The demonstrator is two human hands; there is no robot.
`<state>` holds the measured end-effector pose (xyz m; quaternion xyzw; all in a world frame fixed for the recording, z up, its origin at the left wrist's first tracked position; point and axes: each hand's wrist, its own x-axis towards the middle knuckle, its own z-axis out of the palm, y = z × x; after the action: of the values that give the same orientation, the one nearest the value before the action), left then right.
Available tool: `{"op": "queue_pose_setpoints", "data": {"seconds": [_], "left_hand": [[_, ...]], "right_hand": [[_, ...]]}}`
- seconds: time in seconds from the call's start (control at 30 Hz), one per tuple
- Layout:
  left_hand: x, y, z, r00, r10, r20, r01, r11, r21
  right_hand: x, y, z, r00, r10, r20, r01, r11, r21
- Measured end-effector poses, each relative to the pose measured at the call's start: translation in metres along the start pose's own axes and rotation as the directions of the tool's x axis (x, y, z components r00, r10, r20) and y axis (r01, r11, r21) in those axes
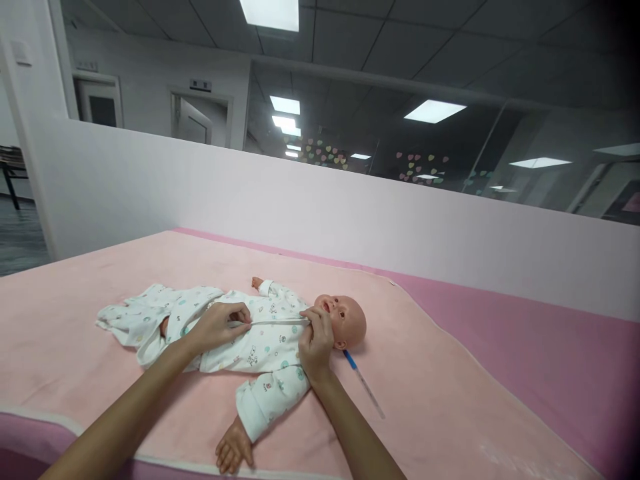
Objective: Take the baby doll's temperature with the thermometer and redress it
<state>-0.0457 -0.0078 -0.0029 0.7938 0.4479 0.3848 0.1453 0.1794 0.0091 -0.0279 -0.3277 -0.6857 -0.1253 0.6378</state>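
A baby doll (345, 319) lies on its back on a pink blanket (430, 387), its head to the right. It wears a white printed romper (260, 347). My left hand (220, 325) is closed, pinching the romper's front edge at the doll's belly. My right hand (316, 340) is closed too, gripping the same front edge at the collar, right by the doll's chin. The fabric edge is pulled taut between the two hands. The romper's legs (145, 317) lie loose at the left.
A thin clear tube with a blue end (363, 380) lies on the blanket beside the doll's head. A darker pink mat (550, 360) lies under the blanket. A low white partition wall (320, 200) runs behind, with glass and doors beyond.
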Motion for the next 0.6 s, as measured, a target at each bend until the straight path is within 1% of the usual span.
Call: {"op": "queue_pose_setpoints", "data": {"seconds": [0.1, 0.37, 0.6], "left_hand": [[-0.0003, -0.0002, 0.0024, 0.999, 0.014, -0.038, -0.013, 0.999, 0.036], [0.0003, -0.0001, 0.0028, 0.999, 0.029, 0.022, -0.028, 0.999, -0.042], [-0.0002, -0.0003, 0.0066, 1.0, 0.025, 0.012, -0.025, 1.0, -0.001]], "right_hand": [[0.0003, 0.0007, 0.0004, 1.0, -0.006, 0.005, 0.006, 1.0, 0.003], [0.0009, 0.0018, -0.0002, 1.0, 0.0, 0.003, 0.0, 1.0, 0.001], [0.0004, 0.0004, -0.0006, 1.0, -0.03, -0.003, 0.03, 1.0, 0.006]]}}
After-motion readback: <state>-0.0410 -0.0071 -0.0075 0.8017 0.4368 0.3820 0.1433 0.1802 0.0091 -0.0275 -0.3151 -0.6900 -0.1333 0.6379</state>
